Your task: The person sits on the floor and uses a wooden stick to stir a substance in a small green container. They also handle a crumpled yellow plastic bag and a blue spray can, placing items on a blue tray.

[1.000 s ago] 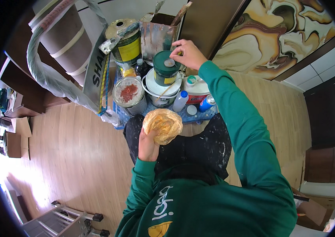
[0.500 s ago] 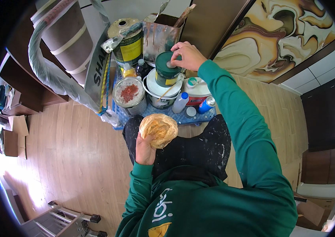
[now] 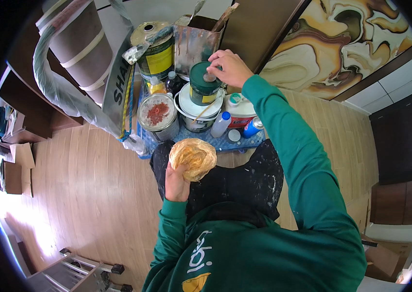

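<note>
My left hand [image 3: 177, 184] is closed around a bowl-shaped bundle of crumpled, yellowish clear plastic [image 3: 192, 159], above my thighs. My right hand [image 3: 231, 68] reaches forward over a small green-lidded can [image 3: 205, 78]. Its thumb and fingers pinch a small, round, greyish piece [image 3: 209, 77] at the lid; its exact kind does not show. Under that can is a white-lidded bucket [image 3: 193, 116], with a thin stick lying across its rim. A clear bottle with a blue cap [image 3: 220, 124] and a blue spray can [image 3: 253, 127] stand to its right.
A can with a red-stained top [image 3: 157, 116], a yellow-labelled drum [image 3: 159, 59] and an open square tin [image 3: 197, 47] crowd the blue-covered platform [image 3: 186, 141]. Its plastic-wrapped handle [image 3: 45, 73] rises at left. A ladder [image 3: 77, 272] lies lower left; a marbled panel [image 3: 342, 44] stands right.
Both hands stay nearly where they were, with the same holds. The whole view has shifted very slightly; nothing else has visibly moved.
</note>
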The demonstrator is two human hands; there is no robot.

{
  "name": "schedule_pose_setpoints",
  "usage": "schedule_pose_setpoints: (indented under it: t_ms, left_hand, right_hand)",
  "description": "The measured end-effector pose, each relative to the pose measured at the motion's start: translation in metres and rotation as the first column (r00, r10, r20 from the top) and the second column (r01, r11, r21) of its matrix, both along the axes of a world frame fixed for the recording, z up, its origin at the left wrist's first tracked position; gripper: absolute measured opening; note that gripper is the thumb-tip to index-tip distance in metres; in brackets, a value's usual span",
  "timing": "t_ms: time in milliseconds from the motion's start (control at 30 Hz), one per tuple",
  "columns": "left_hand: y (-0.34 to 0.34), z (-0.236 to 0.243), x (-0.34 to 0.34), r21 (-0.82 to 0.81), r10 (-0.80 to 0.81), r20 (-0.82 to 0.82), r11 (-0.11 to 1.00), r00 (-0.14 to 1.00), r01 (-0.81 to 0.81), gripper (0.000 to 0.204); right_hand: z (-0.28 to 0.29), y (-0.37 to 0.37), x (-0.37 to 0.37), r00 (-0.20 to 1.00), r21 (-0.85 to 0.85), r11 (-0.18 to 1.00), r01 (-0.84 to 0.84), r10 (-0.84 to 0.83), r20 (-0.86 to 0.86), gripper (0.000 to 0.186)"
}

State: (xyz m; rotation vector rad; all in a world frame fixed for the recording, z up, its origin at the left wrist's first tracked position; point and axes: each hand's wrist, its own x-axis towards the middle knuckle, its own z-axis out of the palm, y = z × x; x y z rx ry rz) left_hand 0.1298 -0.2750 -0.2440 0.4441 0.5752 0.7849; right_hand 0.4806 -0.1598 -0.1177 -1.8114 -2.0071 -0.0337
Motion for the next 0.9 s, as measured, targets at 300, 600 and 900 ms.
schedule_pose_setpoints:
  t_ms: [300,600,900]
  left_hand:
    - [0.002,-0.003,-0.003,0.011,0.000,0.000,1.000,1.000,0.000,0.054]
    - [0.003,-0.007,-0.005,0.011,0.025,0.001,1.000,1.000,-0.025,0.054]
    - [0.002,-0.009,-0.008,-0.007,0.030,0.029,1.000,0.999,-0.030,0.054]
  right_hand:
    - [-0.002,-0.003,0.005,0.999,0.058,0.998,-0.016,0.018,-0.037,0.017]
    - [0.001,0.002,0.006,0.920,-0.007,1.000,-0.021,0.017,-0.392,0.027]
    - [0.005,-0.001,0.018,0.588,-0.254,0.966,-0.050,-0.177,-0.789,0.037]
